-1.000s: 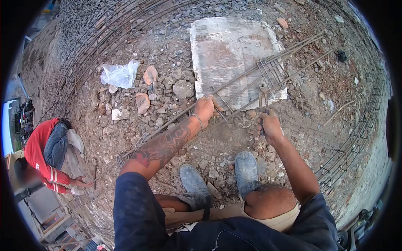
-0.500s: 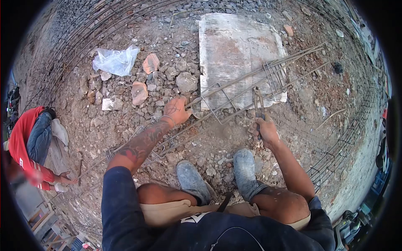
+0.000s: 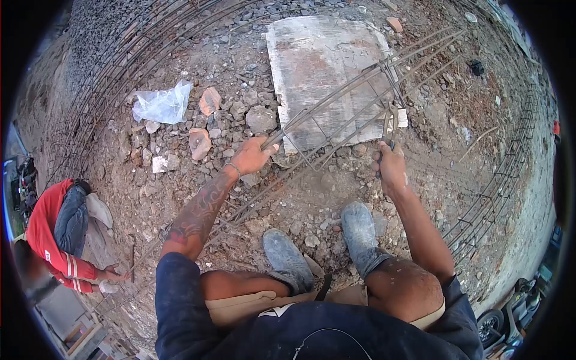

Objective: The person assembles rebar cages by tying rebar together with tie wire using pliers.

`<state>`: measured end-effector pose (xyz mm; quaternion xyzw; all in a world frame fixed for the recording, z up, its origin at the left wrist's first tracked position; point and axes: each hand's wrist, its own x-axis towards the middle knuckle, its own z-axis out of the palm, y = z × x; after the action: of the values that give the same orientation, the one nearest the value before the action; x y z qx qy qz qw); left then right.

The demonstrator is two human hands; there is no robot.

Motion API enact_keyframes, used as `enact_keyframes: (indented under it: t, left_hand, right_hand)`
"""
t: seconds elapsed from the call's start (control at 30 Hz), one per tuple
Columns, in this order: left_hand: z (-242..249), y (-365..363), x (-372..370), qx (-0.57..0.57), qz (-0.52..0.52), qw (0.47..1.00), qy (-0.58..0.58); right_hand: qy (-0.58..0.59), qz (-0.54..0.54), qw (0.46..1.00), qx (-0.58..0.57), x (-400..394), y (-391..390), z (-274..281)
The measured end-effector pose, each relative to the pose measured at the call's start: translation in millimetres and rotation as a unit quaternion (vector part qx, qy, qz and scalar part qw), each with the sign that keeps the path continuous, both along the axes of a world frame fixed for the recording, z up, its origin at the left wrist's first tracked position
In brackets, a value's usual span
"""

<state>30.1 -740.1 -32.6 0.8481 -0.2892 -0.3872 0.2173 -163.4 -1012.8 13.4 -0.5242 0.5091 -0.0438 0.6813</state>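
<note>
My left hand (image 3: 253, 156) is wrapped round an upper bar of a long rebar cage (image 3: 336, 95), which slants from lower left to upper right in front of me. My right hand (image 3: 392, 167) grips the handles of tying pincers (image 3: 387, 126). Their jaws point away from me, right beside the cage's bars and just below a cluster of stirrups (image 3: 393, 83). Another stirrup (image 3: 309, 161) hangs around the bars near my left hand. Beneath the cage's far half lies a worn whitish board (image 3: 324, 51).
A person in a red top (image 3: 51, 219) crouches at the left, hands near the cage's far end. More rebar cages (image 3: 501, 174) lie along the right and upper left. A clear plastic bag (image 3: 162, 103), broken brick (image 3: 200, 144) and rubble cover the ground.
The cage's right end has risen and turned, its stirrups now bunched closer together. My right hand has brought the pincers up and rightward to the bars. My left hand keeps its grip.
</note>
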Motion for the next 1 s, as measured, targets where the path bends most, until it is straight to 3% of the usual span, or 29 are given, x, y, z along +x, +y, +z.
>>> enact_keyframes:
  t: [0.07, 0.13, 0.23, 0.27, 0.4, 0.5, 0.63, 0.7, 0.77, 0.8, 0.87, 0.93, 1.0]
  left_hand:
    - [12.0, -4.5, -2.4, -0.032, 0.045, 0.998, -0.004]
    - [15.5, -4.9, 2.4, -0.025, 0.058, 0.998, -0.012]
    - [30.2, -5.1, -3.4, -0.027, 0.077, 0.996, -0.023]
    - [30.1, -3.4, -3.0, -0.029, 0.075, 0.996, -0.031]
    - [40.6, -4.3, -8.4, -0.012, 0.055, 0.998, -0.022]
    - [43.3, -2.4, -12.4, -0.027, 0.048, 0.998, -0.043]
    - [58.2, -4.6, -16.2, -0.028, 0.066, 0.997, -0.033]
    - [64.9, -2.5, -20.6, -0.039, 0.088, 0.995, -0.024]
    - [68.8, -5.3, -18.8, -0.056, 0.106, 0.993, -0.013]
    - [69.5, -3.6, -18.8, -0.059, 0.121, 0.991, -0.021]
    - [64.2, 3.4, -20.8, -0.062, 0.15, 0.986, -0.039]
    - [73.0, 2.4, -21.8, -0.06, 0.149, 0.984, -0.073]
    - [81.1, -2.4, -18.5, -0.058, 0.147, 0.983, -0.099]
  right_hand:
    - [0.059, 0.096, 0.991, 0.067, 4.2, 45.2, 6.6]
    - [0.09, 0.319, 0.926, 0.179, -10.1, 83.3, 28.9]
    - [0.054, 0.269, 0.934, 0.23, -20.1, 56.9, 25.5]
    - [0.077, 0.226, 0.961, 0.137, -20.4, 51.4, 33.2]
    - [0.046, 0.037, 0.995, 0.081, -21.0, -1.5, 25.6]
    - [0.045, 0.049, 0.998, 0.003, -12.6, -8.0, 34.0]
    - [-0.003, 0.042, 0.998, -0.05, 13.5, -7.0, -1.4]
    - [0.046, 0.206, 0.977, -0.008, 17.5, 31.2, -14.6]
    - [0.108, 0.423, 0.899, -0.032, 16.3, 64.2, 17.3]
    - [0.111, 0.421, 0.9, -0.031, 15.1, 56.7, 16.8]
    - [0.058, 0.262, 0.963, 0.038, 14.9, 21.8, 9.2]
    - [-0.009, 0.125, 0.992, 0.018, 21.3, -14.3, 2.3]
    - [-0.032, 0.07, 0.997, -0.021, 39.0, -38.8, -3.7]
